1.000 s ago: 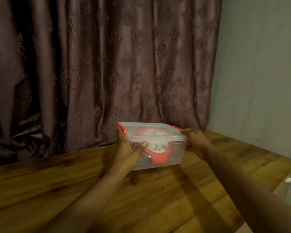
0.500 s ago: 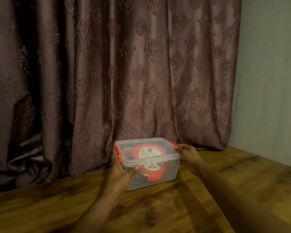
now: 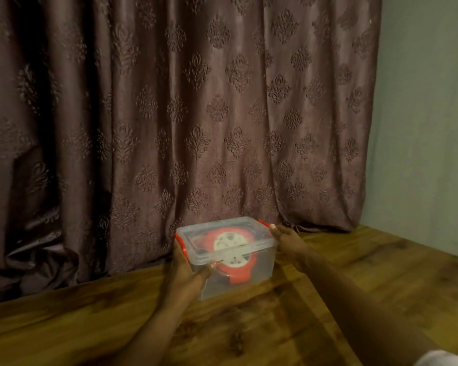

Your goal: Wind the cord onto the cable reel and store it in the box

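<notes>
A clear plastic box (image 3: 259, 262) with a clear lid and red side latches stands on the wooden table (image 3: 117, 320), close to the curtain. Inside it lies a red cable reel (image 3: 236, 270) with a white socket face; the cord itself is hard to make out through the plastic. My left hand (image 3: 188, 273) grips the box's left end, thumb on the front wall. My right hand (image 3: 288, 244) holds the right end, fingertips by the red latch.
A dark patterned curtain (image 3: 196, 114) hangs right behind the box and bunches on the table at the left. A pale wall (image 3: 428, 128) borders the right side. A white sleeve edge (image 3: 442, 359) shows at the bottom right.
The box, held in both hands, has moved away from me toward the curtain, and the camera has tilted up, so the box sits lower in view. The grip is unchanged.
</notes>
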